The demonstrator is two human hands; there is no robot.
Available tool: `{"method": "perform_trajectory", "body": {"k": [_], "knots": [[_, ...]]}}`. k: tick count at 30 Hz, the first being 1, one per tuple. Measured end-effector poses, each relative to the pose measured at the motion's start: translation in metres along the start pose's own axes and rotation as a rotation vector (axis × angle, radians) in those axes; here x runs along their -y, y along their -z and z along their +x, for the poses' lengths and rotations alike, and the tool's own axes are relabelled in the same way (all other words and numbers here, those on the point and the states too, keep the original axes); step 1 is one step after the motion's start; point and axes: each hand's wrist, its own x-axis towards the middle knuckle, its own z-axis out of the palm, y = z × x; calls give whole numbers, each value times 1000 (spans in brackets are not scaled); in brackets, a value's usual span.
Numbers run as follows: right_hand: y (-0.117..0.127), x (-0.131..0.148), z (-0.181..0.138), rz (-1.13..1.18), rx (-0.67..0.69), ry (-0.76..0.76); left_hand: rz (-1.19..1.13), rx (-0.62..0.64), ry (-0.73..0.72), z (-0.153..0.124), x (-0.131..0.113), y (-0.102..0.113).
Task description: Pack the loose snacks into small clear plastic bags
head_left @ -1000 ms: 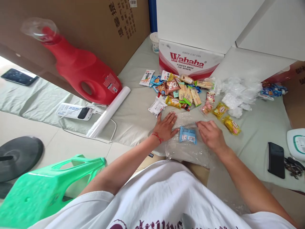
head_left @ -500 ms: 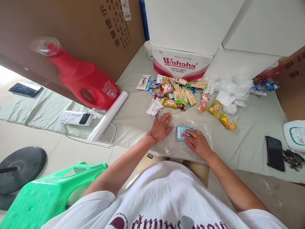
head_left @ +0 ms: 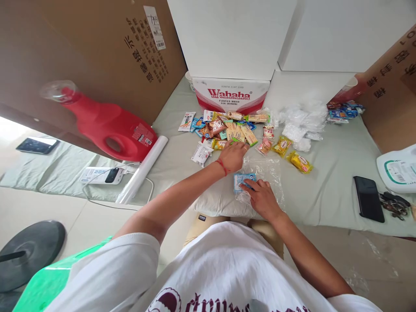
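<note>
A clear plastic bag [head_left: 266,173] lies flat on the pale green cloth in front of me, with a small blue snack packet [head_left: 242,181] inside it. My right hand [head_left: 261,197] rests on the bag's near edge, fingers curled against the blue packet. My left hand [head_left: 234,155] is stretched forward to the near edge of a pile of small snack packets [head_left: 227,128], its fingers touching a green and yellow packet there. A red string is tied round my left wrist.
A Wahaha box [head_left: 231,96] stands behind the pile. Yellow packets [head_left: 299,162] and crumpled clear bags [head_left: 302,119] lie to the right. A red jug [head_left: 104,125], white roll [head_left: 143,169] and power bank [head_left: 102,174] are left; a black phone [head_left: 368,198] is right.
My left hand has left the bag's left side and reached forward to the snack pile. My right hand slid onto the blue packet and stayed there. The view has shifted.
</note>
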Motion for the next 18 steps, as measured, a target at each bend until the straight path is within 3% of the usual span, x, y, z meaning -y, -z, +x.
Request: {"method": "perform_trajectory", "body": {"k": [2,5,11,14,18], "knots": [[-1,2,-1,-5,8,-5,-98,98,176,21,-2,-1],[-3,4,-1,-7,19,-2,-186,129,371,38,-9,-7],[0,6,-1,3,30,-16,-107,95,302,12,-29,-28],[3,7,-3,18,44,-11,-181,167,435,-9,-13,-29],[6,7,-4,23,49,-24,-315,283,546,-37,31,-21]]}}
